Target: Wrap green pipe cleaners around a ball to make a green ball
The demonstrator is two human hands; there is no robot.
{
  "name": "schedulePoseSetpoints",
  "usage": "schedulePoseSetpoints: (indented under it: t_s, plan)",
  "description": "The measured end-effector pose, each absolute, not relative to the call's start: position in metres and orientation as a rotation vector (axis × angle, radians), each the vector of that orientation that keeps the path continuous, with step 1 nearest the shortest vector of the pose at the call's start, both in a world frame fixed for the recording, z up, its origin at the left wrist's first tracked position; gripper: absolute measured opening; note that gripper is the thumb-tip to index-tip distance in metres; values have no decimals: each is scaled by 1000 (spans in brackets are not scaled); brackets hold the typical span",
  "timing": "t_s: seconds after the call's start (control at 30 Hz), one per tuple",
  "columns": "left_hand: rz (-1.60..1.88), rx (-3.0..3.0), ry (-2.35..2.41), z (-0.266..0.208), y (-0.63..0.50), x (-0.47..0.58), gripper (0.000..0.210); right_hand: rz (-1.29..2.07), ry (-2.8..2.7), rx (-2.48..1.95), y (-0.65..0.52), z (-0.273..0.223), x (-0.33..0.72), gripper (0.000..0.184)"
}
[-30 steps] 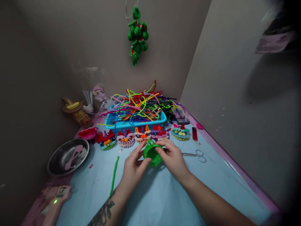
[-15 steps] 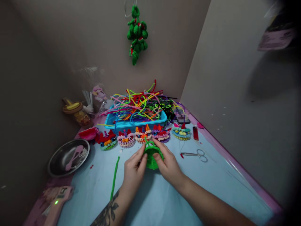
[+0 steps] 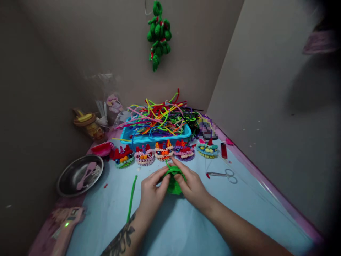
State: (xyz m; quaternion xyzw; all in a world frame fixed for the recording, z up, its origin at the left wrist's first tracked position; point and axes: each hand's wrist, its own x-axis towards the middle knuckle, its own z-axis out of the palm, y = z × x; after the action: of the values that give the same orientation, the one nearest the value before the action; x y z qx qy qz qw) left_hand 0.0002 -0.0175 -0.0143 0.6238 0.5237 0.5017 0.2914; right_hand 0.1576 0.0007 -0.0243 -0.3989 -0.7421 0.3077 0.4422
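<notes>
Green and fuzzy, a rounded piece [image 3: 176,187] is held between both hands over the middle of the tabletop [image 3: 170,227]; whether its underside is resting on the blue cover cannot be told. Its left side is taken between thumb and fingers by the left hand [image 3: 152,188], whose grip is closed on it; its right side is pinched likewise in the grip of the right hand [image 3: 196,185], with the thumb laid over the front. A thin green end is seen standing up at the top, between the fingertips. Beside the left hand, a loose green strip [image 3: 132,197] is laid lengthwise, its near end met by the tattooed forearm [image 3: 125,233]. Beyond the hands, five small animal heads [image 3: 144,156] in mixed colours are lined up in a row, and behind them a blue tray [image 3: 157,140] is heaped with coloured stems [image 3: 157,119]. On the right, scissors [image 3: 220,174] are laid down with a red scrap [image 3: 208,176] just beside their tips, and a red lighter [image 3: 224,151] is placed farther back. On the left, a pink scoop [image 3: 86,176] and white beads [image 3: 93,176] are contained in a metal bowl [image 3: 68,179]; nearer, a pink device [image 3: 63,233] is marked by a small green light [image 3: 66,224]. Against the back wall [image 3: 112,42], a green bundle [image 3: 159,35] is hung.
</notes>
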Motion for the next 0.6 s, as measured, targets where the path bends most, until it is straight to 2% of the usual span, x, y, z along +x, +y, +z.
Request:
schedulePoseSetpoints:
  t_s: [0.17, 0.43, 0.6]
  plan:
    - [1368, 1733, 1397, -13, -18, 1, 20, 820, -1750, -1019, -3, -23, 156, 27]
    - [1351, 1768, 1461, -12, -18, 0, 17, 818, -1781, -1076, -8, -20, 154, 32]
    - [1349, 1859, 1479, -19, -18, 0, 18, 650, -1734, -1157, -9, -20, 150, 20]
